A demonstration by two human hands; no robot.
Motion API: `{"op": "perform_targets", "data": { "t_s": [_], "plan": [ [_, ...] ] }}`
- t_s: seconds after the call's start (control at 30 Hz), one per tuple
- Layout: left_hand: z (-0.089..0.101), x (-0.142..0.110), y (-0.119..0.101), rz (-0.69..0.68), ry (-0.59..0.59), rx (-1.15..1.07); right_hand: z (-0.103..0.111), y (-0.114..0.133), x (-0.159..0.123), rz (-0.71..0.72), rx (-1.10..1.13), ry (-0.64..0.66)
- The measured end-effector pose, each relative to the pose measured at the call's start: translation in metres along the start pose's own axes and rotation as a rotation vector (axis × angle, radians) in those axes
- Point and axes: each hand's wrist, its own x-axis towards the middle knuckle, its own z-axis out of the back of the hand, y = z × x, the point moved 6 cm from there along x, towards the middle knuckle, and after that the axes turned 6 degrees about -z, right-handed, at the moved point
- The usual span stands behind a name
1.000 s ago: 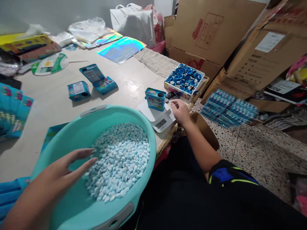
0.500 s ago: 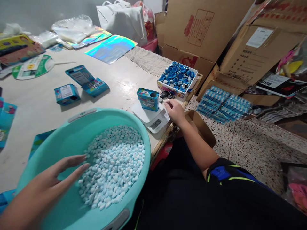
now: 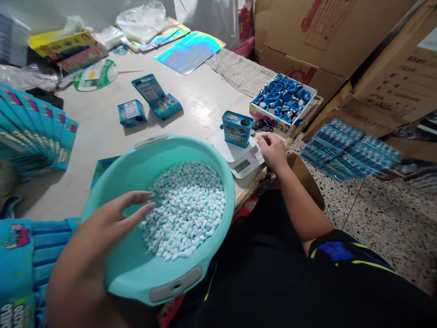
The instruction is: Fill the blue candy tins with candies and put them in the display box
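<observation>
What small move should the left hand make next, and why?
Probably the left hand should pinch a few pale blue pellets from the teal basin, since its fingers hover just above the pile. The blue tin on the digital scale seems to have a dark round opening on top, and the right hand is beside the scale.

We log a teal plastic basin (image 3: 191, 157) of pale blue-and-white pellets (image 3: 184, 209), blue-and-silver bottle caps (image 3: 282, 95), and a rainbow holographic sheet (image 3: 189, 52).

A holographic foil sheet (image 3: 189, 52) lies on the table (image 3: 102, 132) beside a folded cloth (image 3: 239, 70), with cardboard cartons (image 3: 327, 50) leaning past its edge above a terrazzo floor (image 3: 385, 228).
</observation>
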Motion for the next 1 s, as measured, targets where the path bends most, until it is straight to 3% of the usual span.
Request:
{"op": "perform_targets", "data": {
  "t_s": [0.3,0.7,0.87,1.0],
  "plan": [
    [-0.004,0.005,0.011,-0.045,-0.007,-0.007,0.0,-0.003,-0.001,0.004,-0.004,-0.004],
    [-0.005,-0.006,-0.001,-0.114,-0.035,-0.061,0.002,-0.011,-0.006,0.021,0.105,-0.046],
    [-0.006,-0.009,-0.004,-0.145,-0.044,-0.064,-0.006,0.014,-0.002,0.192,0.227,-0.011],
    [-0.007,-0.013,-0.005,-0.133,-0.035,-0.058,-0.024,0.042,0.012,0.193,0.258,0.121]
  ]
}}
